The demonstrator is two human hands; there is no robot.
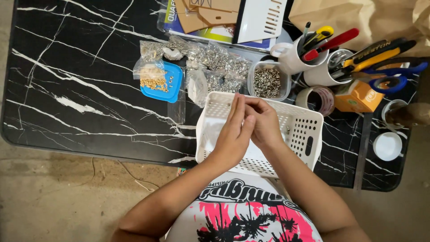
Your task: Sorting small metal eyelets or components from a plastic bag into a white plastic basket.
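My left hand [234, 133] and my right hand [263, 122] meet fingertip to fingertip above a white perforated plastic basket [309, 134] on a black marble-patterned table [80, 89]. The fingers of both hands pinch together around something too small to make out. The left hand lies partly over the right. Just beyond the basket stands a clear tub of small silver metal parts [267, 81], with several clear bags of silver hardware [215, 62] to its left.
A blue lid holding gold chain pieces [160, 81] lies left of the bags. White mugs with pens, cutters and blue scissors [340, 54] stand at the right, near a tape roll [319, 99], an orange box [359, 96] and a white lid [387, 146]. Cardboard pieces lie at the back.
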